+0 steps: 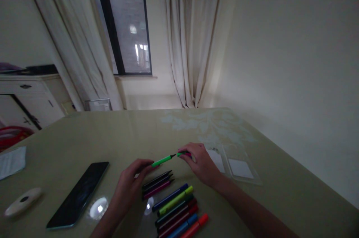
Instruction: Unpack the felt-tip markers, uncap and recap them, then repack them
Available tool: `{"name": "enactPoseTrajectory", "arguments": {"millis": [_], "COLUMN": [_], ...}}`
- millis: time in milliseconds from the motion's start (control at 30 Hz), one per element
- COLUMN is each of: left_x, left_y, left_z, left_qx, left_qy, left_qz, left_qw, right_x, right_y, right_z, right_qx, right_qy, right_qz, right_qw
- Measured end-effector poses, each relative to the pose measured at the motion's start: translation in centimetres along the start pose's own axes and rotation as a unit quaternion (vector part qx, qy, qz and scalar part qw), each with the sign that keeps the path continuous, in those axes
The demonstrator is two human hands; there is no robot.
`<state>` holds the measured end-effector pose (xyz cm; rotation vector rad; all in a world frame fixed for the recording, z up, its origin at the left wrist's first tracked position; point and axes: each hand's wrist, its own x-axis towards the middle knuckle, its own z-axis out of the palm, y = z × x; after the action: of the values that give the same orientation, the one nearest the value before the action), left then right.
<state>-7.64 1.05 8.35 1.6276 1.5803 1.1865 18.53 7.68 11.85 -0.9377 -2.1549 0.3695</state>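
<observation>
My left hand (134, 173) is closed on a bright green marker (162, 161), whose dark bare tip points right. A bit of pink shows under these fingers, too hidden to name. Just past the tip, my right hand (198, 160) pinches a green cap (179, 154), with something pink beside it in the fingers. A small gap separates tip and cap. Below my left hand lie several uncapped markers, among them a purple marker (157, 190). Nearer me is a row of capped markers, including a yellow-green marker (175, 201) and an orange-red marker (195, 226).
A black phone (78, 195) and a white oval object (24, 202) lie on the table (117, 137) at left, with a folded paper (12, 162) behind. A clear plastic case (241, 167) lies open beyond my right forearm. The wall runs along the right.
</observation>
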Motion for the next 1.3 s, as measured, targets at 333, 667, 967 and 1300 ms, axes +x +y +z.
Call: {"name": "enactPoseTrajectory", "arguments": {"millis": [333, 667, 967, 1300], "left_x": [-0.5, -1.0, -3.0, -0.9], "left_y": [0.4, 1.7, 2.7, 0.1], "left_z": [0.7, 0.9, 2.6, 0.2], "left_qx": [-0.013, -0.008, 0.126, 0.158], "left_qy": [-0.018, -0.018, -0.180, -0.074], "left_qz": [0.027, 0.026, 0.040, 0.030], "left_qw": [0.999, 0.999, 0.975, 0.984], "right_x": [0.0, -0.2, 0.0, -0.6], "right_y": [-0.5, -0.7, 2.7, 2.7], "right_z": [0.1, -0.2, 0.8, 2.9], "right_qx": [0.112, 0.198, -0.115, -0.219], "right_qy": [-0.021, -0.036, -0.089, -0.166], "right_qz": [0.048, 0.095, 0.084, 0.035], "right_qw": [0.992, 0.975, 0.986, 0.961]}}
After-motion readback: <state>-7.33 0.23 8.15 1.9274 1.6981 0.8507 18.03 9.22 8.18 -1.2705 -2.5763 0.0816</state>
